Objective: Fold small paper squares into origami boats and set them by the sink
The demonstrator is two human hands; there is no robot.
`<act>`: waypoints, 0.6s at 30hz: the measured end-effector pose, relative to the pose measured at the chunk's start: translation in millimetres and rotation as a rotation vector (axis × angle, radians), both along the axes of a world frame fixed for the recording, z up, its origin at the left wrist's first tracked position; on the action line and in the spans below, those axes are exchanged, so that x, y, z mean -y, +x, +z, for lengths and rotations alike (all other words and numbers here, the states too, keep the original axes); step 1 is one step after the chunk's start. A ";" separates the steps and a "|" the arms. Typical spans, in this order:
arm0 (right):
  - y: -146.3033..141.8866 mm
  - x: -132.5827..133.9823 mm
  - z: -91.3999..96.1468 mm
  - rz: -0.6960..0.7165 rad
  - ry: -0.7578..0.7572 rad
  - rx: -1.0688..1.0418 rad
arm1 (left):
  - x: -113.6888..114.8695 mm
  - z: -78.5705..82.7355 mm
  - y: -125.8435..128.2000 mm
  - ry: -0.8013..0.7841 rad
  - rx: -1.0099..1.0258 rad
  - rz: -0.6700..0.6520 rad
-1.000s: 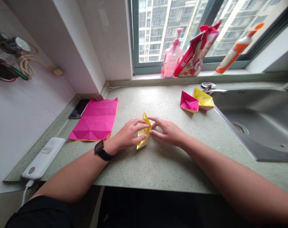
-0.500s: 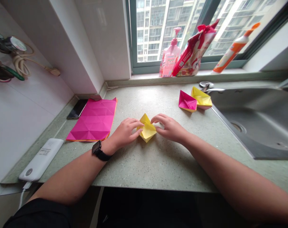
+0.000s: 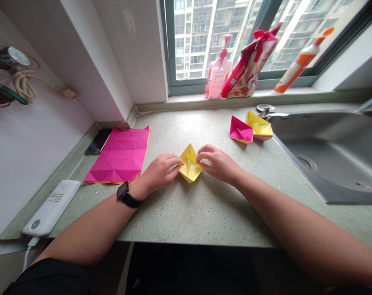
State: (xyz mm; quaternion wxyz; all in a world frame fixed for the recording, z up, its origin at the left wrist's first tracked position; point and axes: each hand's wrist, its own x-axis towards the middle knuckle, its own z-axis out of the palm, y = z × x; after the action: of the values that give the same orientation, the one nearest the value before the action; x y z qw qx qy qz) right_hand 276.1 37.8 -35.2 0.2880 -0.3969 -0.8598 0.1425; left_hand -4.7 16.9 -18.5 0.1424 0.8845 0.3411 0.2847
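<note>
A yellow folded paper boat [image 3: 190, 167] rests on the speckled countertop between my hands, its pointed ends facing toward and away from me. Its left rim is pinched by the thumb and fingers of my left hand [image 3: 164, 170], which has a black watch [image 3: 127, 194] at the wrist. From the other side, my right hand [image 3: 216, 163] pinches the right rim. Farther back on the right stand a pink paper boat [image 3: 241, 130] and another yellow paper boat [image 3: 259, 125], touching or nearly so. Creased pink paper sheets [image 3: 118, 155] lie to the left, orange showing underneath.
A dark phone [image 3: 98, 142] lies partly under the sheets. Nearer me is a white power bank [image 3: 52, 208] with a cable. The steel sink [image 3: 336, 164] is at right. A pump bottle [image 3: 218, 76], a red bag [image 3: 250, 67] and an orange-white bottle [image 3: 298, 67] stand on the windowsill.
The fingers have closed onto the boat's two side rims. Its inside now shows a raised fold in the middle and looks narrower and taller. The view has shifted slightly.
</note>
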 end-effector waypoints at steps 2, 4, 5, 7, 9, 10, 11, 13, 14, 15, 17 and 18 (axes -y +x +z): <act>1.2 -1.6 -1.7 -0.011 0.001 0.033 | -3.8 -2.7 -2.5 0.027 -0.051 -0.011; 2.0 -3.0 -2.8 -0.028 -0.009 0.071 | -7.3 -5.4 -5.3 0.050 -0.119 -0.017; 2.2 -3.6 -3.1 -0.036 -0.016 0.088 | -8.5 -6.5 -6.5 0.058 -0.152 -0.019; 2.2 -4.4 -3.2 -0.044 -0.026 0.113 | -10.0 -8.0 -8.1 0.064 -0.196 -0.024; 1.8 -4.7 -2.7 -0.041 -0.031 0.127 | -9.9 -8.7 -8.5 0.057 -0.206 -0.027; 1.5 -4.6 -2.3 -0.040 -0.032 0.133 | -9.4 -8.8 -8.3 0.050 -0.202 -0.028; 1.1 -4.3 -1.8 -0.039 -0.033 0.141 | -8.7 -8.8 -7.9 0.042 -0.195 -0.029; 0.1 -3.2 -1.0 -0.042 -0.033 0.158 | -6.9 -8.4 -6.7 0.022 -0.186 -0.034; -0.5 -2.5 -0.7 -0.043 -0.034 0.167 | -5.8 -8.2 -5.9 0.014 -0.188 -0.036; -1.1 -1.7 -0.6 -0.041 -0.035 0.177 | -4.7 -8.0 -5.1 0.007 -0.195 -0.038; -2.4 -0.1 -0.8 -0.031 -0.041 0.193 | -2.7 -7.9 -3.5 -0.001 -0.215 -0.038; -3.0 0.5 -1.4 -0.026 -0.044 0.197 | -1.9 -8.0 -2.8 -0.002 -0.222 -0.034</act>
State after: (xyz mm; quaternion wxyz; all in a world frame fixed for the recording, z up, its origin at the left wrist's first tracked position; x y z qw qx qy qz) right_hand 273.1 37.3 -36.5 0.1952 -0.4266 -0.8752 0.1178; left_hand -7.5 18.7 -26.5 0.1094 0.9162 0.3399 0.1821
